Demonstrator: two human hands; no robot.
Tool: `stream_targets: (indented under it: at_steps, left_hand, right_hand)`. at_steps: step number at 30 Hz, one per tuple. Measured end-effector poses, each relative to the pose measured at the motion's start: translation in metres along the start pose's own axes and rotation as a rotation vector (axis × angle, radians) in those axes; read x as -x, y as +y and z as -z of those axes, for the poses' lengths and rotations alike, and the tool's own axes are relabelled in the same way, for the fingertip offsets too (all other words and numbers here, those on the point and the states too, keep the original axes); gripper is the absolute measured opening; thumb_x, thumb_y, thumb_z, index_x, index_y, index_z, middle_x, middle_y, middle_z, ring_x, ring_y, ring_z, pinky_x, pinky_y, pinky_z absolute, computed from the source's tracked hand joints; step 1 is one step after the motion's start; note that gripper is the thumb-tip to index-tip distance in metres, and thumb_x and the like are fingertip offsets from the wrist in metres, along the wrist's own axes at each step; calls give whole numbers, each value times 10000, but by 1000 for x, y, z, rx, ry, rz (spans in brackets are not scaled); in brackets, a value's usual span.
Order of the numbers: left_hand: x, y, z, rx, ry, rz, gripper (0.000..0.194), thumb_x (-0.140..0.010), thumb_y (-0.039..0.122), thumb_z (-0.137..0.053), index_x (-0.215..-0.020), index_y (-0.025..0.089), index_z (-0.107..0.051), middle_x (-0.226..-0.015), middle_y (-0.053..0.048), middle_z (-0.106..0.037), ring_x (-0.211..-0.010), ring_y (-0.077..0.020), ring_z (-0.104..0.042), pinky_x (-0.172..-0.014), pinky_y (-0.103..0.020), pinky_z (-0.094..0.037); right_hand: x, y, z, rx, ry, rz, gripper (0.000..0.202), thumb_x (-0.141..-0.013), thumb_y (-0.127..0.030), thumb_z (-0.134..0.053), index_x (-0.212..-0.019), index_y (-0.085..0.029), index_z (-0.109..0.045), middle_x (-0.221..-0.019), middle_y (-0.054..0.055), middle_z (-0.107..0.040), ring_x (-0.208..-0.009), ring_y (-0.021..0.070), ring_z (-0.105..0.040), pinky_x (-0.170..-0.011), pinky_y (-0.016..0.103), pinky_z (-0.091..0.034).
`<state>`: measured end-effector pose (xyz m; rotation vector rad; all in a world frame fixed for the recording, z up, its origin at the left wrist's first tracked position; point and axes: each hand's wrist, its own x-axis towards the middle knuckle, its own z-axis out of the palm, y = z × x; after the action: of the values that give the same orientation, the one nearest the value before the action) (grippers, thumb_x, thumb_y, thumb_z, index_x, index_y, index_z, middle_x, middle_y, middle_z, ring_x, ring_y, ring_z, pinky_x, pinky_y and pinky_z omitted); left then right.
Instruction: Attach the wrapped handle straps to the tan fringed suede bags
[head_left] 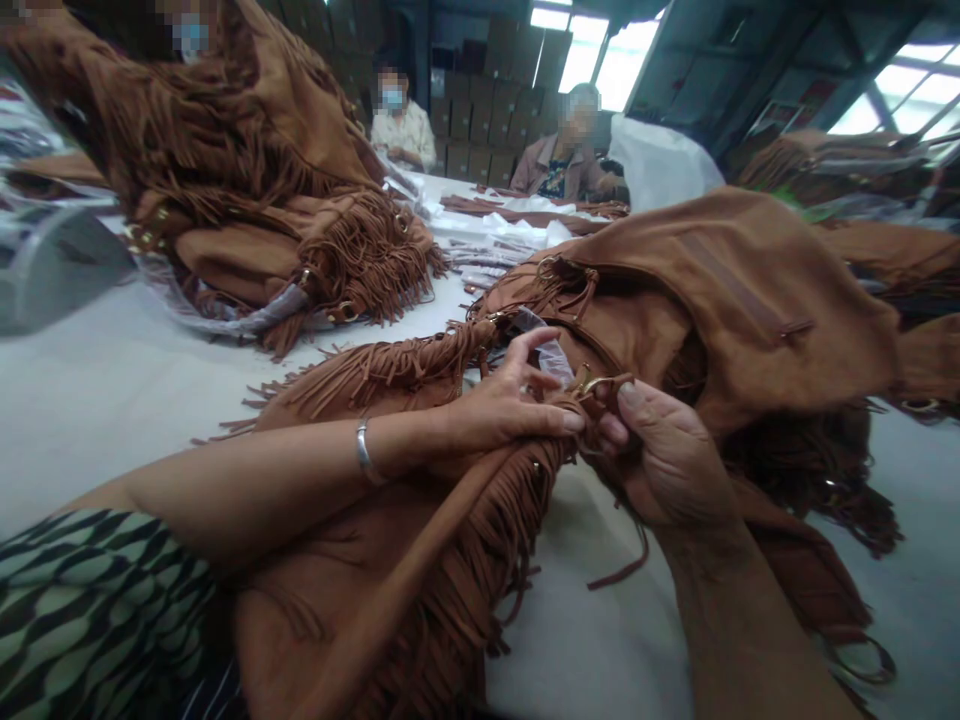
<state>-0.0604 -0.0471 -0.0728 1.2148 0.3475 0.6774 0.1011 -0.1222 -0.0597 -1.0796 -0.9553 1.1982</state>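
Observation:
A brown fringed bag (pixel 322 580) lies in front of me on the white table. My left hand (pixel 517 395) has its thumb pressed on the bag's edge beside a gold metal clasp (pixel 589 383), with the index finger raised and the lower fingers partly hidden. Between the thumb and fingers of my right hand (pixel 667 440) is the end of a thin brown leather strap (pixel 619 382) that runs to the clasp. A loose thin cord (pixel 622 575) hangs below that hand. Clear plastic wrap (pixel 553 355) shows just behind the clasp.
Another brown bag (pixel 795 300) lies open at the right. A pile of fringed bags (pixel 247 230) rises at the back left. Across the white table (pixel 90 400) sit two people, one in a white top (pixel 405 130), with stacked cartons (pixel 480 110) behind.

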Motion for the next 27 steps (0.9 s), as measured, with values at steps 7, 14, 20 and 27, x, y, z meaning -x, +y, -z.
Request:
stream_targets:
  at_steps: [7, 14, 20, 27]
  left_hand:
    - [-2, 12, -2, -19, -247, -57, 578, -693, 136, -644, -1252, 171, -503, -1170, -67, -578, -1072, -183, -541, -931, -293, -401]
    - [-9, 8, -4, 201, -297, 255, 317, -580, 119, -613, -894, 135, -569, -926, -60, -644, -782, -154, -603, -756, -279, -455]
    - [-11, 1, -3, 432, -481, 357, 375, -678, 231, -582, -1042, 139, -573, -826, -54, -625, -636, -179, -609, -610, -302, -475]
    - [-6, -3, -9, 476, -297, 373, 250, -797, 337, -560, -877, 109, -622, -731, -61, -575, -578, -118, -481, -497, -227, -375]
  right_hand:
    - [5, -3, 0, 133, 43, 150, 177, -852, -342, -642, -865, -167, -653, -559, -26, -514, -501, 74, -431, -458, 180, -341]
    - [8, -9, 8, 304, 9, 198, 170, -848, -328, -653, -905, -172, -687, -565, -17, -536, -512, 89, -456, -449, 197, -341]
    - [12, -12, 7, 314, -12, 241, 152, -830, -314, -674, -905, -185, -702, -569, -13, -552, -506, 92, -471, -440, 200, -344]
    - [13, -15, 11, 296, -60, 233, 147, -811, -297, -691, -904, -186, -717, -588, 0, -576, -529, 112, -483, -475, 225, -365]
